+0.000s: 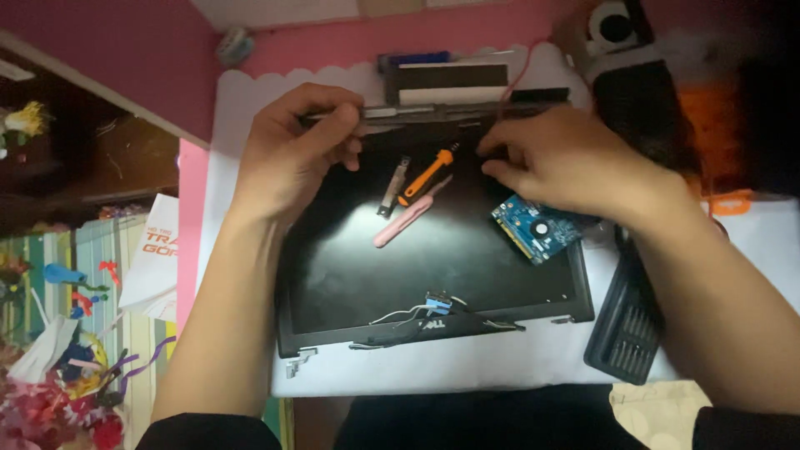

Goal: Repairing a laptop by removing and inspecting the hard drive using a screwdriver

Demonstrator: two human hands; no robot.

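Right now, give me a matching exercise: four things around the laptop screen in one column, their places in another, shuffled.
Things:
1. screwdriver
2. circuit board
3. bit case
4. loose wires

Places:
A. off the screen's right edge, on the white sheet
B. at the screen's bottom edge
C. over the screen's right side
D. on the upper screen, between the hands

Pairs: 1-D, 2-C, 3-A, 4-B

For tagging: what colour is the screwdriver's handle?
Orange, with a black tip end; screwdriver lies on the screen, head view.
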